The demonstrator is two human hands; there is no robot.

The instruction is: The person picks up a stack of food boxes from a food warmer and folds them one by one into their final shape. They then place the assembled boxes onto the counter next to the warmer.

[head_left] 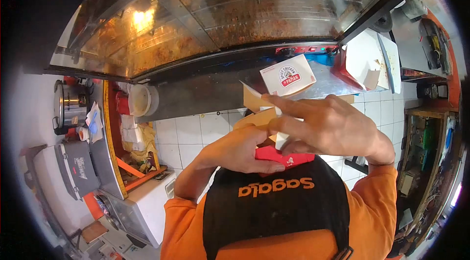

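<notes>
A partly folded cardboard takeaway box [259, 119] is held close to my chest, its brown inner flaps standing up and a red printed side facing me. My left hand [237, 148] grips it from the left, thumb along the red side. My right hand [325, 125] reaches over from the right, its fingers bent on the flaps and hiding much of the box. Just beyond, a closed white box [289, 76] with a chicken logo sits on the metal counter [196, 91].
A glass display case [210, 10] with fried food rises behind the counter. At the right are a white and red container [360, 64] and long tongs [387, 64]. A white tub [143, 101] stands left; a large pot [71, 103] is farther left.
</notes>
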